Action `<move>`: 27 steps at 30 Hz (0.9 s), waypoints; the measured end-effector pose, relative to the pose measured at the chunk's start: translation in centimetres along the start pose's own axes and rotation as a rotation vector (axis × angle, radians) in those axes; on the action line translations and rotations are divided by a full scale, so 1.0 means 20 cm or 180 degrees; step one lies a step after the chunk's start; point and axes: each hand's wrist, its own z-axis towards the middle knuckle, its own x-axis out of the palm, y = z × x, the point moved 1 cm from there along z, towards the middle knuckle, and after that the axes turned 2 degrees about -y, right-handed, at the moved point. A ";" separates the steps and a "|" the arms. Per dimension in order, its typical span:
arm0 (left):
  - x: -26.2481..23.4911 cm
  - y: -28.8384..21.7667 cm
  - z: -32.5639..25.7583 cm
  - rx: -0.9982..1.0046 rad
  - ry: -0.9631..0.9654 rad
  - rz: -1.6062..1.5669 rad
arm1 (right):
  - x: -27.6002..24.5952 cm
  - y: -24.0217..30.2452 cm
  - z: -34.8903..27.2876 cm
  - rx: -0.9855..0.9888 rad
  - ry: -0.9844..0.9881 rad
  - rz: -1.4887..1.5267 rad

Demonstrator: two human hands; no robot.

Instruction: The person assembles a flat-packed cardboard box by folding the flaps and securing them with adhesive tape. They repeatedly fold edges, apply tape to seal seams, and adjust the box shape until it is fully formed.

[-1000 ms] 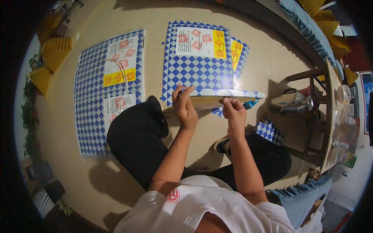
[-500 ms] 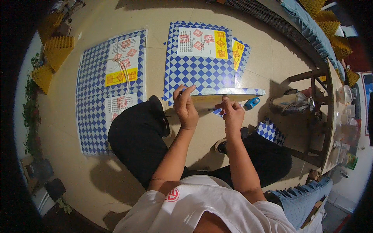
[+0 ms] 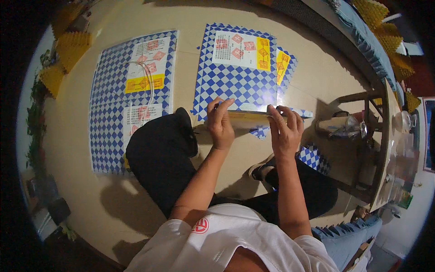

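Note:
In front of me a board [image 3: 244,114] shows its narrow edge, lined with pale blue-and-white checked covering; its side below looks yellowish. My left hand [image 3: 220,129] is closed on the left end of that edge, thumb and forefinger over it. Farther along to the right, my right hand [image 3: 286,133] pinches the same edge, thumb near its top and fingers bent. Just beyond lies a flat blue-and-white diamond-patterned panel [image 3: 235,86] with a white and yellow printed label [image 3: 235,49]. Whether the edge belongs to this panel I cannot tell.
A second checked panel [image 3: 111,95] in clear wrap, with a white cord [image 3: 151,86], lies on the floor to the left. Checked scraps [image 3: 259,132] lie below the board. At right are a metal kettle [image 3: 337,124] and a wooden stand [image 3: 378,136].
My right hand has slid right and slightly up along the board's edge, thumb now on top. A blue tool that lay beside it is now hidden. My left hand keeps its place on the edge.

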 end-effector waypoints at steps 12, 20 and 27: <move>-0.02 -0.04 0.03 -0.0350 0.0115 -0.0102 | 0.04 -0.05 0.14 -0.0361 0.0721 0.0610; -0.01 -0.33 0.26 0.0803 0.0187 -0.0369 | -0.08 -0.06 0.12 0.0162 0.0147 0.1400; 0.12 -0.47 0.26 0.1622 0.1139 0.0637 | 0.27 -0.14 -0.22 0.1960 -0.0349 0.3129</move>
